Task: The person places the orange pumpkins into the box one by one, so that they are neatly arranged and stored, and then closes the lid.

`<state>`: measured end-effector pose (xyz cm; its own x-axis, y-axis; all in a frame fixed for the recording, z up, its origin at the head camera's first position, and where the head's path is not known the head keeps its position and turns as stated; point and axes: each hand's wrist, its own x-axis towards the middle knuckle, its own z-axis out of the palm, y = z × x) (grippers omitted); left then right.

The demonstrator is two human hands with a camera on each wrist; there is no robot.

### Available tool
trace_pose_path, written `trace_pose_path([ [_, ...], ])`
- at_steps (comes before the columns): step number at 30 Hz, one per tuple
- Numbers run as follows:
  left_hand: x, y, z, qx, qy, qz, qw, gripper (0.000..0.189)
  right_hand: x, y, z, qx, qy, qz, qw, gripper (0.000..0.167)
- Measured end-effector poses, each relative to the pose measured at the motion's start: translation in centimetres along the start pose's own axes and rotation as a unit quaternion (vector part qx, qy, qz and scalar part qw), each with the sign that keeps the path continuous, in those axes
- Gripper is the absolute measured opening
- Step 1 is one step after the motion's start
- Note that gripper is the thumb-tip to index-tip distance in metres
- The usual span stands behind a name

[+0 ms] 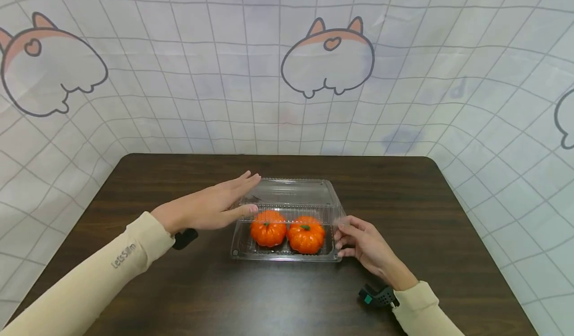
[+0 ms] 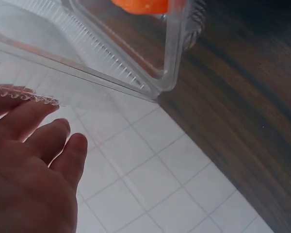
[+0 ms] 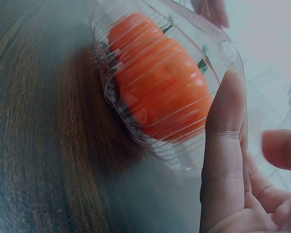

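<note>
A clear plastic clamshell box (image 1: 287,256) lies on the table with its lid (image 1: 289,191) raised at the back. Inside sit two orange pumpkins, the left pumpkin (image 1: 268,231) and the right pumpkin (image 1: 307,237), with green stems. My left hand (image 1: 211,206) is at the lid's left side, fingers extended and thumb apart; in the left wrist view its fingertips (image 2: 77,141) are right by the lid's ridged edge. Beside the box's right end is my right hand (image 1: 369,246). One straight finger (image 3: 225,126) lies along the rim in the right wrist view, another digit standing off from it.
The dark wooden table (image 1: 179,286) has rounded far corners. Behind and at both sides hangs a white grid-patterned cloth (image 1: 215,77) with cartoon animal drawings. A dark strap (image 1: 381,296) is on the right wrist.
</note>
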<state>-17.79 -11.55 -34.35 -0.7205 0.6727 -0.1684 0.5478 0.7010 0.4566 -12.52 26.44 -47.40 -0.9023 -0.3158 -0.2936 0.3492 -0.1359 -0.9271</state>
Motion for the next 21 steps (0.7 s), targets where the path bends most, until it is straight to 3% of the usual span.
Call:
trace_pose_path([
  [8, -0.7, 0.1, 3.3, 0.044, 0.047, 0.032, 0.9974, 0.083, -0.4, -0.1, -0.2, 0.006, 0.016, 0.022, 0.9996, 0.049],
  [14, -1.0, 0.1, 5.8, 0.113, 0.099, 0.052, 0.9873, 0.085, -0.8, 0.0, -0.4, 0.011, 0.018, 0.025, 0.9994, 0.048],
  [21, -1.6, 0.4, 7.7, 0.135, 0.105, 0.035, 0.9847, 0.093, -1.1, 0.2, -0.6, 0.015, 0.013, 0.026, 0.9995, 0.05],
])
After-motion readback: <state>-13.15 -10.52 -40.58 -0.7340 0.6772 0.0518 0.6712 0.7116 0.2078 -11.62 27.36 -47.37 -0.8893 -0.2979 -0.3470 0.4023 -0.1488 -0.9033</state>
